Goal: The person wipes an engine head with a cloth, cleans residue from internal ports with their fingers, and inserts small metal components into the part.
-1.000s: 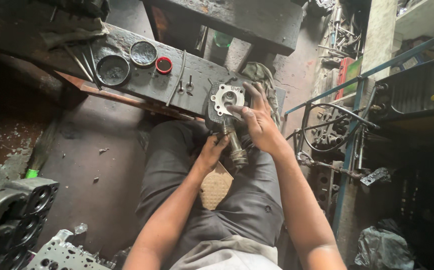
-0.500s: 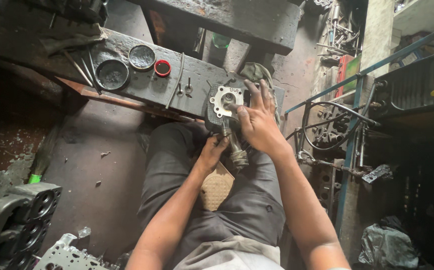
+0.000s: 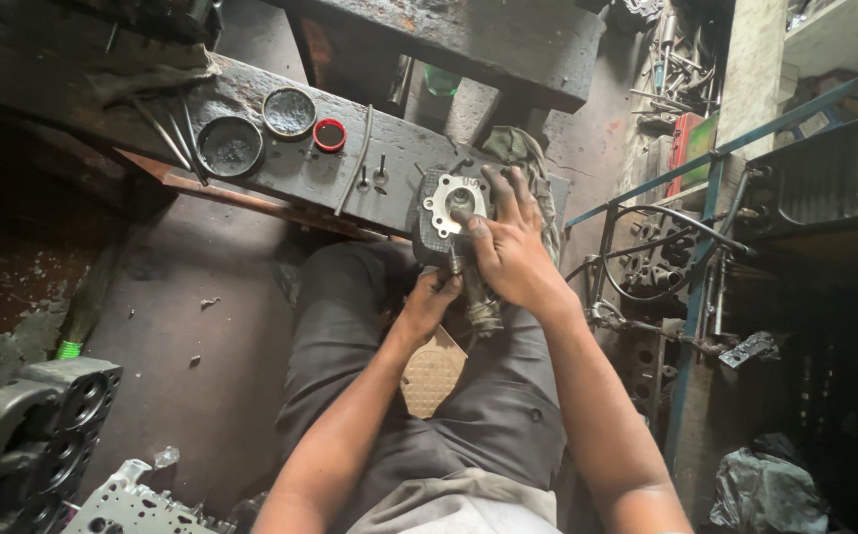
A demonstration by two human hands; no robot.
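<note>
- The right hand (image 3: 508,247) is spread over a finned metal cylinder block (image 3: 446,213) at the counter (image 3: 280,163) edge.
- The left hand (image 3: 432,300), below, closes around its lower stem (image 3: 478,302).
- The block looks heavy, rigid and greasy; best gripped by the fins.

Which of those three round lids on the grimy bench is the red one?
The smallest lid, rightmost of the three and closest to the metal part under the hands. Its rim is red; the other two lids are larger and dull grey-black.
</note>
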